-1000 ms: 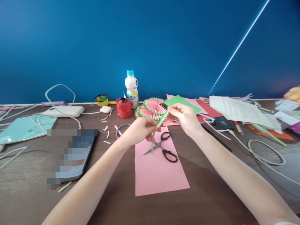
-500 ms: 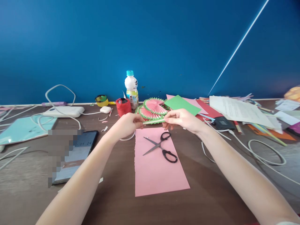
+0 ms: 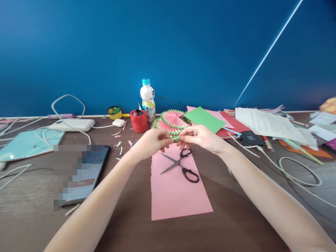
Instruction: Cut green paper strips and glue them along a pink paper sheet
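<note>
A flat blue wall (image 3: 168, 42) rises behind the dark, wood-grained table (image 3: 131, 224), and we take the open scissors (image 3: 178, 162) as our landmark. Half a second ago we saw a slim green-and-white paper strip stretched between the hands just beyond the scissors; now the left hand (image 3: 156, 142) and right hand (image 3: 201, 139) have drawn nearer each other there, leaving a small gap, and the strip is no longer clear to us. Fingers bend toward thumbs on both, but we cannot tell whether either closes on it; the fingertips hide that spot. The scissors have slim grey metal blades and glossy black loops, and lie where they lay, on a smooth pink sheet (image 3: 178, 196) with a ragged left edge. Beyond the scissors we see crisply pleated paper fans (image 3: 173, 119), round and pink with green zigzag rims; past them to the left, a rounded bottle (image 3: 147, 101) and a squat red container (image 3: 139, 121); to the right, a flat green sheet (image 3: 206, 119).
</note>
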The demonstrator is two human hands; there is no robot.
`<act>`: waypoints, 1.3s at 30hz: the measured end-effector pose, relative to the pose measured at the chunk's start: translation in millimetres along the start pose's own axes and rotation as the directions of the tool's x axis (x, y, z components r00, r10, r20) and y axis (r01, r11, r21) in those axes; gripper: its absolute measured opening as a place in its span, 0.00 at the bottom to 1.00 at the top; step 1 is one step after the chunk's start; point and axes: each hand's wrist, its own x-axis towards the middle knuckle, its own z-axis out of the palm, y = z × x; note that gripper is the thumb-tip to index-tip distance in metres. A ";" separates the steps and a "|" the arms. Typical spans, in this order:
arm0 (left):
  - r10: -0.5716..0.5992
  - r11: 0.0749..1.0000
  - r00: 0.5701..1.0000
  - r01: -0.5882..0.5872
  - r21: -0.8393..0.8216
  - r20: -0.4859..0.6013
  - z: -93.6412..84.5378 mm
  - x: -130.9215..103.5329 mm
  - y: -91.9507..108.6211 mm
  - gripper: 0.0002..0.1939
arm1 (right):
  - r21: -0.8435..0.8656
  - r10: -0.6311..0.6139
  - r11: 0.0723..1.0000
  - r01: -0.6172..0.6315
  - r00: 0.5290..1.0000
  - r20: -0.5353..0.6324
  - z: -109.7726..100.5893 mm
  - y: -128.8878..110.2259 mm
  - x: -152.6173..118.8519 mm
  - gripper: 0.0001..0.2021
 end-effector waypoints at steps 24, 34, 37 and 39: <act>0.134 0.989 0.983 -0.124 0.084 -0.122 7.1 -5.3 14.0 0.08 | -0.198 -0.076 0.979 0.058 0.993 -0.090 13.4 -13.5 -8.5 0.06; 0.117 0.993 0.989 -0.119 -0.021 -0.096 6.6 -6.1 14.5 0.08 | -0.289 -0.109 0.955 0.074 0.988 -0.105 16.8 -13.8 -10.9 0.06; 0.118 0.991 0.989 -0.123 -0.053 -0.086 6.9 -4.9 11.8 0.08 | -0.313 -0.124 0.946 0.083 0.986 -0.114 16.9 -12.8 -10.7 0.06; 0.117 0.990 0.989 -0.123 -0.069 -0.086 6.8 -4.7 10.6 0.08 | -0.298 -0.120 0.951 0.082 0.986 -0.113 16.9 -12.8 -10.6 0.06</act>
